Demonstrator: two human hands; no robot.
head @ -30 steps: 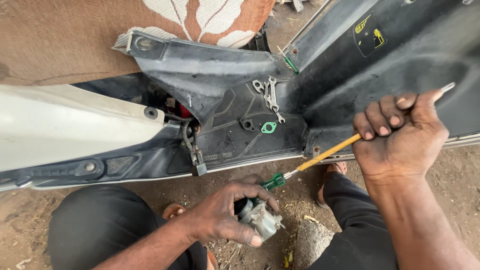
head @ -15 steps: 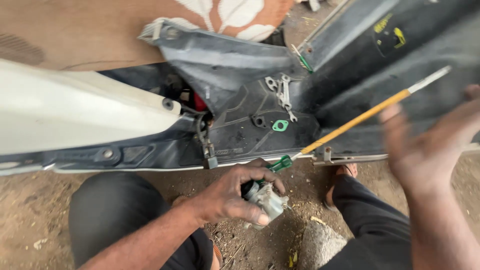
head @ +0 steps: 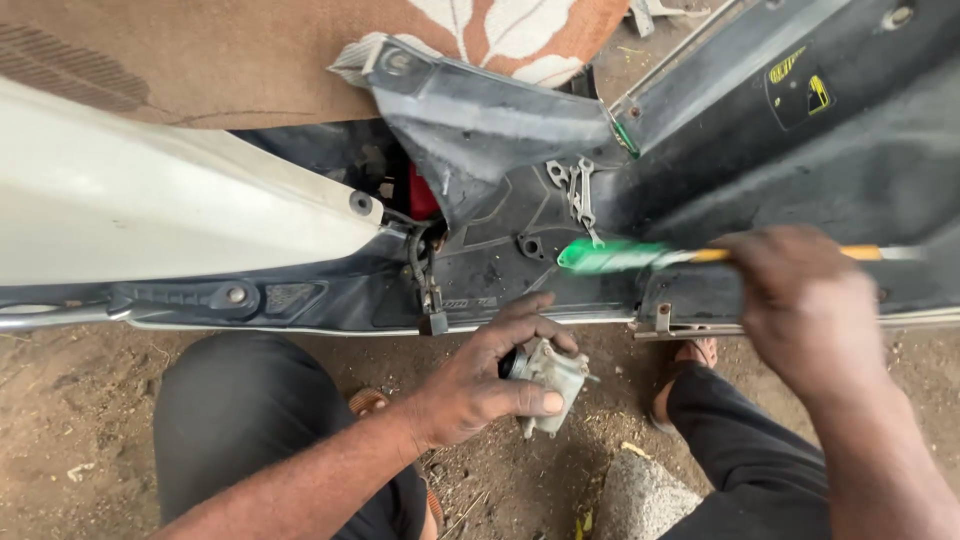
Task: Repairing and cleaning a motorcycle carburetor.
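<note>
My left hand (head: 478, 378) grips a small grey metal part with a black round end (head: 547, 378), held above the dirt ground between my knees. My right hand (head: 805, 305) holds a long screwdriver (head: 640, 256) by its yellow shaft; its green handle end is blurred and lies over the scooter's dark floor panel (head: 500, 245). Two small spanners (head: 578, 190) lie on that panel, just above the green end.
A scooter lies on its side: white body panel (head: 170, 215) at left, dark grey underseat plastic (head: 800, 150) at right. A cable with a metal end (head: 430, 300) hangs at the panel's edge. Patterned brown cloth (head: 300, 50) lies behind. A stone (head: 640, 495) sits by my right leg.
My right hand has shifted its hold down the screwdriver, swinging it from a slant to nearly level, green end over the panel. My left hand keeps the metal part, raised slightly.
</note>
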